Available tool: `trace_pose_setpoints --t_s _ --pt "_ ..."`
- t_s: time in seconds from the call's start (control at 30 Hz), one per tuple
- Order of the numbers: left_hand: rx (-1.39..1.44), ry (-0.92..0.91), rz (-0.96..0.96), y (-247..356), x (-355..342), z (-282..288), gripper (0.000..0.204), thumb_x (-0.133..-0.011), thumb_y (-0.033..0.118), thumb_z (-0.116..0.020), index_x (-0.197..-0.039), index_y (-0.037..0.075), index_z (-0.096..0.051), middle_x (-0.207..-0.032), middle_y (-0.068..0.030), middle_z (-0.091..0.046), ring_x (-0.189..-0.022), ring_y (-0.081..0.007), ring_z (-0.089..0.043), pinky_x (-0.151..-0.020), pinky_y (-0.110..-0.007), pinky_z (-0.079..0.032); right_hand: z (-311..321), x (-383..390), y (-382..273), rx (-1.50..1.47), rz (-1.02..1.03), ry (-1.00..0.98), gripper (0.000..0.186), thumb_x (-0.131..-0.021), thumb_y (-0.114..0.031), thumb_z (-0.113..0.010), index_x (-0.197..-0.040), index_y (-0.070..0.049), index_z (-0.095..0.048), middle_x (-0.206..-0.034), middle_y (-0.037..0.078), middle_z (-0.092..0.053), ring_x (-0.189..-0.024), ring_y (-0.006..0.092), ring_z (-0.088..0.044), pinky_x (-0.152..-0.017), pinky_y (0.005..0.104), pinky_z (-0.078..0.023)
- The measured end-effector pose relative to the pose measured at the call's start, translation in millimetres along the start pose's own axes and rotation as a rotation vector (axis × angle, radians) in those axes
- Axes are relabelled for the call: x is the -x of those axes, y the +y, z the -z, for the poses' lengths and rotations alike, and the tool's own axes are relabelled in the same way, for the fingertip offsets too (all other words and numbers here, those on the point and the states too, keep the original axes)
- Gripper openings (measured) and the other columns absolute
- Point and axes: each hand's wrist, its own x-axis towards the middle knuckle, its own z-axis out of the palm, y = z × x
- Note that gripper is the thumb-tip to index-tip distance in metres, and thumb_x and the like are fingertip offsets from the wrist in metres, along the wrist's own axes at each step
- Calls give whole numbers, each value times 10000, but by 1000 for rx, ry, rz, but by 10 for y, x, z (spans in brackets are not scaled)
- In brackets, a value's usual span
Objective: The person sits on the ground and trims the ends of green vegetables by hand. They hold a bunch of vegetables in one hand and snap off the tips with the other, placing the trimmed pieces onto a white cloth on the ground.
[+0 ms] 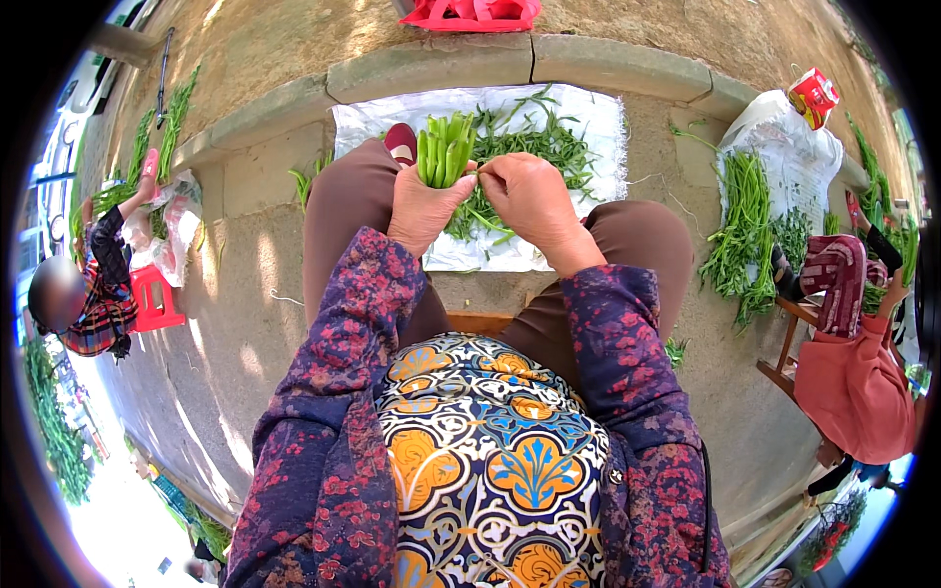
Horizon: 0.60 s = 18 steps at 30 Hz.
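Observation:
My left hand [420,213] is closed round a bundle of green stems [445,149], held upright with the cut ends on top, above my left knee. Close beside it, my right hand [536,204] is closed, thumb and fingertips pinched near the base of the bundle. Whatever lies between those fingertips is too small to make out. Beyond and below both hands, loose green leaves [554,147] lie heaped on a white woven sheet [606,122] on the ground.
Behind the sheet runs a stone kerb [431,67], with a red bag [470,14] beyond it. To the left, a person [103,274] is near a red stool [155,300]. At right are long-stemmed greens [742,235], a white sack [809,157], a red carton [813,97] and a seated person [851,387].

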Motion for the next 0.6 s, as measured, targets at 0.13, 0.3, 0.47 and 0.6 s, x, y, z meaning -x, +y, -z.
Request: trace_pose_setpoints --t_s 0.13,0.3,0.47,0.6 --pt "-1 -28 7 -40 -2 0 187 -783 3 -683 -968 -15 -663 -899 -43 -677 -791 -69 -608 -700 -214 -495 -44 13 -11 75 -18 5 138 -766 -139 -614 -697 -21 -607 -725 159 -613 -720 343 -601 -639 438 -481" --pt "111 8 25 -20 -14 -36 166 -787 -4 -681 -951 -18 -664 -886 -43 -676 -782 -81 -613 -698 -223 -496 -104 -9 -64 -60 -160 83 133 -744 -128 -624 -691 -10 -594 -654 155 -606 -611 293 -595 -573 389 -475" --pt "188 75 39 12 -7 -101 147 -786 -3 -682 -932 -17 -663 -862 -36 -667 -756 -90 -601 -686 -230 -486 -82 -42 -104 -160 -313 148 119 -757 -94 -620 -683 -3 -600 -577 79 -602 -517 107 -544 -494 280 -439" --pt "485 119 62 -89 -72 8 156 -789 17 -690 -937 -11 -648 -815 -39 -630 -676 -103 -550 -649 -241 -469 126 -162 176 -568 -569 269 99 -769 -63 -581 -734 7 -642 -623 54 -629 -525 96 -548 -492 274 -460"
